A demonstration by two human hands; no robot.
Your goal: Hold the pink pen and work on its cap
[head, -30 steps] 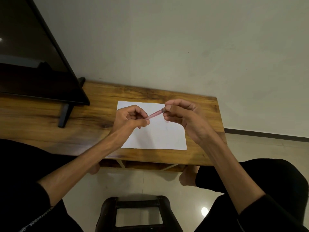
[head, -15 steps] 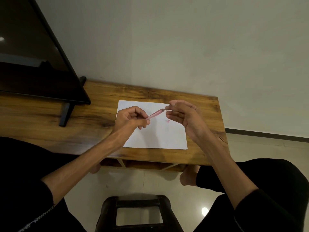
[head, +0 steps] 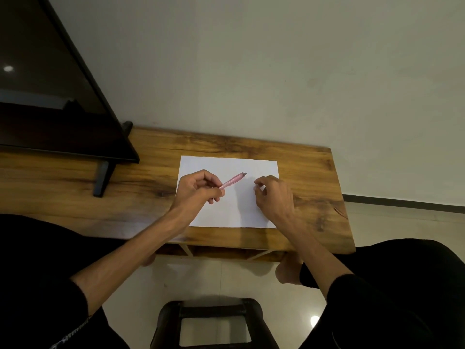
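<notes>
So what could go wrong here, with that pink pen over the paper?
The left hand grips the slim pink pen at one end only, so it could slip and mark the white paper sheet. The right hand rests curled on the loose sheet and might drag it across the wooden table.
</notes>
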